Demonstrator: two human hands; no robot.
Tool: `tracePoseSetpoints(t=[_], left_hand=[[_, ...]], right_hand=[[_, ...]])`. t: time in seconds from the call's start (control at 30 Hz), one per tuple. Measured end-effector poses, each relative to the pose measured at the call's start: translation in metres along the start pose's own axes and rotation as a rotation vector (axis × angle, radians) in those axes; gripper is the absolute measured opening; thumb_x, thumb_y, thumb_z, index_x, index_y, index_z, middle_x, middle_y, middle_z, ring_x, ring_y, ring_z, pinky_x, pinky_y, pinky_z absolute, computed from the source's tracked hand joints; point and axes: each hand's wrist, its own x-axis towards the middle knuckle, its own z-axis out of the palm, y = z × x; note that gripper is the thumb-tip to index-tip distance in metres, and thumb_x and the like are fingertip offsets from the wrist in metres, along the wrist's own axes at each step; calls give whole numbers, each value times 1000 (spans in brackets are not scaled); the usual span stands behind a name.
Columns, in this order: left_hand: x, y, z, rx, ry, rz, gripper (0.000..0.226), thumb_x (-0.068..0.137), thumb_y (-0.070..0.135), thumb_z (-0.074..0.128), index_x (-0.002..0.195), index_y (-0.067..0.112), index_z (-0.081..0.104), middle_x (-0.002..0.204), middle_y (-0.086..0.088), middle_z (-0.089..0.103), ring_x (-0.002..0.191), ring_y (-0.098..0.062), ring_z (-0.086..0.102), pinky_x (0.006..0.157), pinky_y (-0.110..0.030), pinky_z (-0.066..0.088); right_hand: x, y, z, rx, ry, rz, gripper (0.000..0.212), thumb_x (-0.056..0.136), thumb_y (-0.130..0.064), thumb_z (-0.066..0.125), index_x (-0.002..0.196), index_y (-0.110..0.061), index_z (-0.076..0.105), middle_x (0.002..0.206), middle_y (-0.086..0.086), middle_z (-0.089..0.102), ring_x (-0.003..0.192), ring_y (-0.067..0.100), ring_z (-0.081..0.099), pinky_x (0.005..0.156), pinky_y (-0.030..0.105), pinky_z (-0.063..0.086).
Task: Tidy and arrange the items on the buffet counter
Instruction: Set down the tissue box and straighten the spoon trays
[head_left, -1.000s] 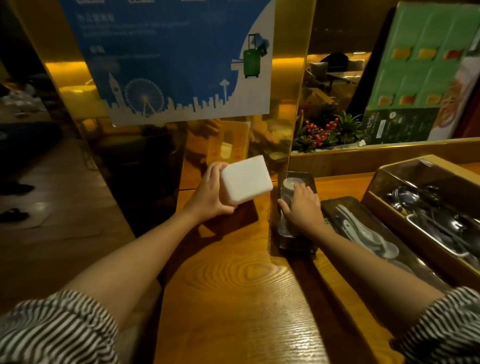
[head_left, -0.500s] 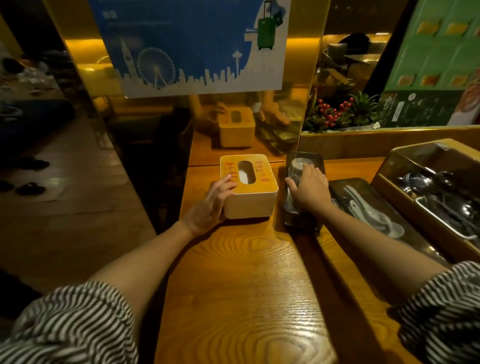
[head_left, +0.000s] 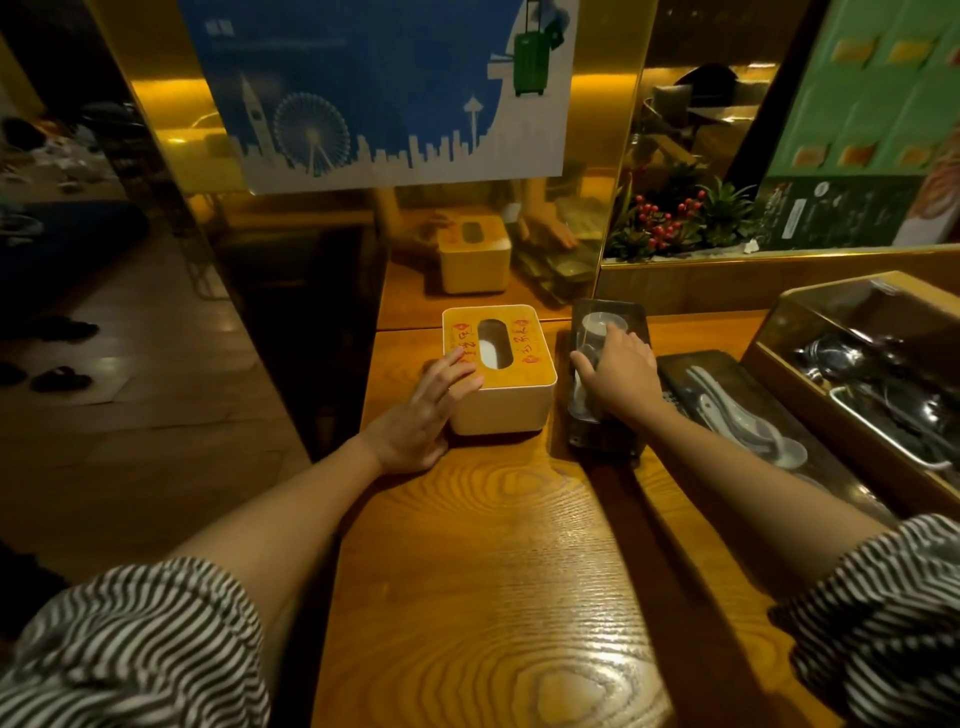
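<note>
Left hand (head_left: 422, 410) is laid flat against the tissue box (head_left: 498, 375); right hand (head_left: 621, 375) is spread on the dark tray (head_left: 607, 436). Box is judged light, rigid, best held by its sides.

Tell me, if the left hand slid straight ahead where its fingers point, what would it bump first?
The left hand already touches the tissue box, so it would push that. Depth beyond is unclear.

Red handwritten characters run down both sides of the slot on the tissue box (head_left: 498, 364) lid, but none can be made out; the poster's (head_left: 374, 88) small print is blurred.
</note>
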Motion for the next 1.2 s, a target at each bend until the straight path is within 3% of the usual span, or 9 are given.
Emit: tracePoseSetpoints(t=[0.1, 0.27, 0.43, 0.67, 0.83, 0.9, 0.97, 1.03, 1.2], left_hand=[[-1, 11, 2, -141, 90, -67, 92, 76, 27, 68, 151, 22, 16, 162, -8, 4, 151, -31, -5, 117, -56, 18], [18, 47, 24, -489, 401, -689, 113, 59, 71, 73, 146, 55, 4, 164, -2, -5, 149, -18, 2, 114, -40, 21], [21, 47, 36, -609, 463, -681, 92, 65, 44, 85, 139, 44, 31, 149, -2, 36, 134, -21, 40, 100, -40, 50], [21, 48, 33, -696, 434, -669, 96, 69, 29, 86, 141, 45, 25, 148, 6, 32, 134, -14, 37, 98, -24, 46], [11, 63, 41, -575, 262, -817, 139, 60, 50, 87, 151, 39, -18, 163, 2, 9, 143, -14, 18, 114, -40, 25], [6, 73, 47, -300, 108, -945, 125, 69, 64, 74, 155, 22, -6, 164, -11, 6, 148, -24, 10, 120, -47, 17], [3, 88, 48, 29, -70, -1002, 98, 81, 75, 47, 146, 5, 31, 160, -20, 18, 150, -29, 3, 122, -47, 9], [1, 102, 46, 164, -163, -1013, 91, 86, 77, 28, 137, 4, 46, 156, -21, 28, 151, -31, 1, 122, -47, 4], [-3, 120, 41, 228, -297, -1012, 97, 87, 78, 11, 152, 8, 27, 161, -14, 19, 151, -29, -4, 121, -50, 0]], right_hand=[[1, 0, 1, -5, -4, 2, 67, 93, -49, 55, 140, -5, 40, 139, 16, 51, 133, 32, 43, 114, 48, 32], [0, 1, 0, -13, -2, -9, 67, 94, -49, 55, 141, -4, 40, 139, 17, 52, 132, 32, 44, 113, 49, 34], [0, 1, 1, -8, -14, 11, 69, 93, -50, 55, 143, -6, 37, 142, 16, 50, 135, 31, 42, 114, 49, 33], [-2, 0, -2, -30, -50, 33, 71, 93, -53, 53, 145, -8, 36, 145, 14, 47, 138, 30, 39, 115, 51, 30], [-42, -2, -13, -175, -203, 59, 87, 87, -79, 25, 154, -23, 20, 162, 14, 15, 150, 37, 8, 117, 60, 2], [-53, -3, -15, -200, -232, 72, 91, 83, -84, 22, 155, -29, 16, 164, 15, 7, 150, 40, 1, 115, 63, 0], [-56, -5, -19, -206, -254, 85, 93, 80, -85, 28, 155, -32, 15, 163, 18, 4, 149, 43, -2, 116, 62, 1], [-56, -6, -22, -200, -260, 81, 94, 78, -86, 34, 155, -33, 17, 163, 20, 4, 148, 45, 0, 118, 58, 5], [-66, 5, -28, -188, -267, 16, 90, 79, -82, 42, 154, -39, 19, 164, 15, 7, 149, 41, 1, 118, 54, 14]])
